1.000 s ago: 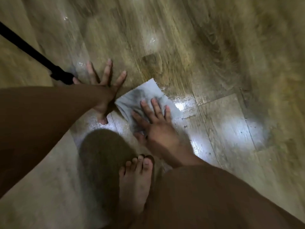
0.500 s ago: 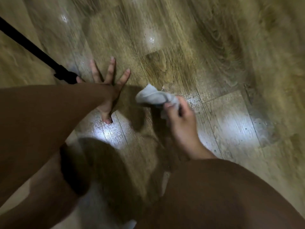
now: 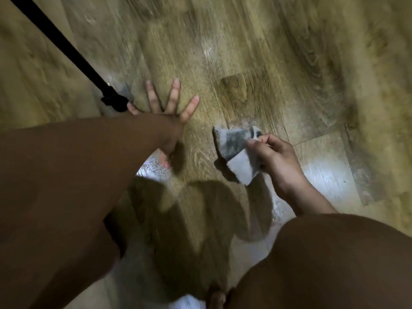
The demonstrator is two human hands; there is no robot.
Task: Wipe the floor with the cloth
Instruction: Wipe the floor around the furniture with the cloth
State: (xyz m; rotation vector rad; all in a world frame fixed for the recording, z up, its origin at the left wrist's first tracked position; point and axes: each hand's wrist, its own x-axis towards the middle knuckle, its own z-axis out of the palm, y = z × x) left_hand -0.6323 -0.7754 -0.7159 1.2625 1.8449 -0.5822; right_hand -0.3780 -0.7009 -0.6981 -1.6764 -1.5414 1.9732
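Note:
A small grey-white cloth (image 3: 236, 150), dirty with dark smudges, is folded and pinched in my right hand (image 3: 275, 159), lifted just off the wood-pattern floor (image 3: 256, 63). Its pale lower flap hangs below my fingers. My left hand (image 3: 171, 112) lies flat on the floor to the left of the cloth, fingers spread, holding nothing. My left forearm crosses the view from the lower left. Wet, shiny patches show on the floor between and to the right of my hands.
A black pole (image 3: 73, 54) runs diagonally from the upper left down to a foot (image 3: 114, 101) on the floor, just left of my left hand. My knee (image 3: 323, 264) fills the lower right. A toe (image 3: 217, 298) shows at the bottom edge.
A second ago my right hand pressed the cloth flat on the floor. It has since gathered the cloth, lifted it and moved it right. My left hand stays planted.

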